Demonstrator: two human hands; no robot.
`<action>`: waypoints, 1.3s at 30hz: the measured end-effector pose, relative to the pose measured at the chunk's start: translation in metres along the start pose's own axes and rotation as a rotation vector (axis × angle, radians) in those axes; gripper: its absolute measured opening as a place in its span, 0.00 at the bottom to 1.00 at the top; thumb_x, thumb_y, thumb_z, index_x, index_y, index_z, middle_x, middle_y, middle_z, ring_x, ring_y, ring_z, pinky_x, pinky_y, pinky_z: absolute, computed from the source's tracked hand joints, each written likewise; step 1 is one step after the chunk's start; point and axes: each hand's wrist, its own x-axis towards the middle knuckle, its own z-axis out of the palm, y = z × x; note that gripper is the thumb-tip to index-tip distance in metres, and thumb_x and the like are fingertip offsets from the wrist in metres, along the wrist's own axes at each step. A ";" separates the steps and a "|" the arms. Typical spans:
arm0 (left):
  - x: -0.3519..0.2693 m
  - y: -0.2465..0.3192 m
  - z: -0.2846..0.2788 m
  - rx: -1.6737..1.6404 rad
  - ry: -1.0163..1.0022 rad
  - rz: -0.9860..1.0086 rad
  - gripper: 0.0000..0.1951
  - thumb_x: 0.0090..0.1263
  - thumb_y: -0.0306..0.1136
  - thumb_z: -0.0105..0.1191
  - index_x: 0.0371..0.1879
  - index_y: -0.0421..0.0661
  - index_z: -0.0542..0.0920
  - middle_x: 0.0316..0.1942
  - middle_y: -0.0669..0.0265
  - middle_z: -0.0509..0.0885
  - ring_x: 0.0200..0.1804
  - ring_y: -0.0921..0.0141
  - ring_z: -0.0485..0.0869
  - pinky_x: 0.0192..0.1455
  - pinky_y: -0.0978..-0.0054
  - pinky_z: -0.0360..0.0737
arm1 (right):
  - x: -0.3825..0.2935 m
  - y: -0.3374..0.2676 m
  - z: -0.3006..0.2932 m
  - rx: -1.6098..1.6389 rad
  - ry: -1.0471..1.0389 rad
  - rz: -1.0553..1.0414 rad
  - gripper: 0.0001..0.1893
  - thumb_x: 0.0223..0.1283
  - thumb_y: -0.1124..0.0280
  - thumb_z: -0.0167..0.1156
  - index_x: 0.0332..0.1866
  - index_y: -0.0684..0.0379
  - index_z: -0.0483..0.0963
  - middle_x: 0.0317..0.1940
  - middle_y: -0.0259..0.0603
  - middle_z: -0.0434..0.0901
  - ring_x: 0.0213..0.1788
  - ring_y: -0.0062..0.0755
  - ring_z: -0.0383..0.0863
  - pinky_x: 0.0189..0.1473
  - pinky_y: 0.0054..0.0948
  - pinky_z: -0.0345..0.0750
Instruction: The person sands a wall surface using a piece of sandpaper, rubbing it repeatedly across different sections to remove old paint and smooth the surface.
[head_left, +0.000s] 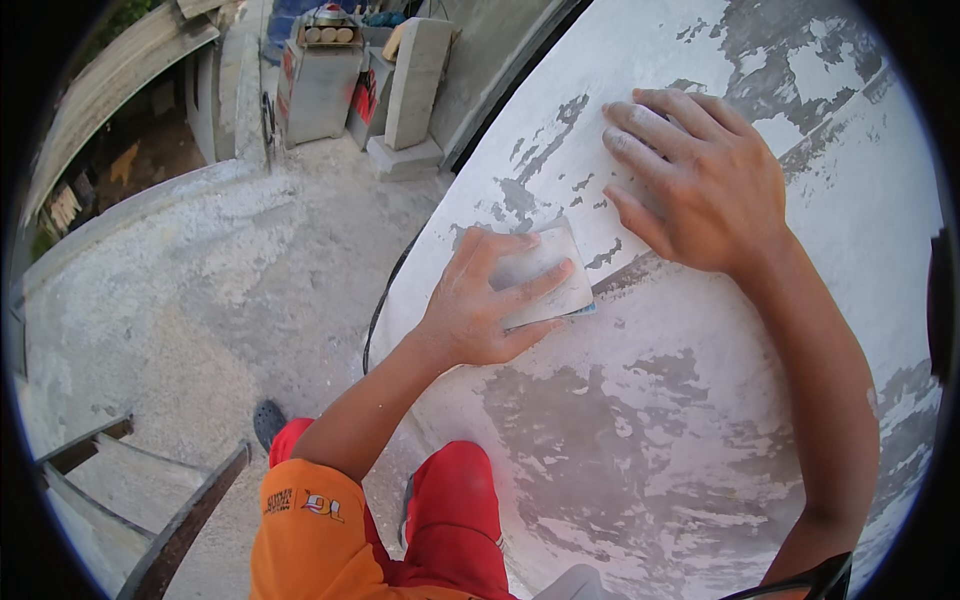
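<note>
My left hand (487, 300) presses a dusty, off-white folded sheet that looks like sandpaper (551, 277) against a white-coated surface (480, 172). Its thumb and fingers spread over the sheet, and a bit of blue shows under the lower corner. Higher up and to the right, my right hand (697, 180) lies palm down on the same surface with nothing in it. White dust coats its fingertips. Grey patches show through the flaking white coat, and a straight darker seam runs diagonally between the two hands.
A dark metal frame like a ladder (187, 517) stands at lower left on the rough concrete floor (225, 285). Past the floor are a grey cabinet (319, 94) and an upright concrete block (420, 82). A black cable (382, 307) runs along the coated surface's left edge.
</note>
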 end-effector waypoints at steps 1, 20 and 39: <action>-0.003 -0.010 0.002 0.018 -0.002 0.018 0.33 0.61 0.39 0.81 0.69 0.50 0.90 0.66 0.51 0.77 0.64 0.54 0.77 0.67 0.58 0.78 | 0.000 0.000 0.000 -0.007 0.008 -0.001 0.17 0.72 0.53 0.68 0.54 0.54 0.88 0.63 0.34 0.88 0.71 0.35 0.82 0.76 0.38 0.76; -0.001 -0.025 -0.004 0.055 0.109 -0.357 0.32 0.63 0.38 0.80 0.70 0.48 0.90 0.62 0.53 0.77 0.63 0.54 0.77 0.64 0.59 0.76 | 0.007 -0.006 -0.002 -0.007 -0.030 0.083 0.20 0.68 0.51 0.71 0.54 0.56 0.90 0.64 0.36 0.90 0.69 0.40 0.85 0.70 0.38 0.81; 0.006 0.013 -0.011 -0.107 -0.144 -0.036 0.32 0.62 0.42 0.82 0.69 0.56 0.91 0.62 0.54 0.78 0.61 0.55 0.76 0.66 0.56 0.78 | 0.000 -0.003 0.002 0.009 0.051 0.058 0.18 0.70 0.51 0.70 0.50 0.54 0.89 0.56 0.32 0.89 0.64 0.35 0.83 0.66 0.37 0.80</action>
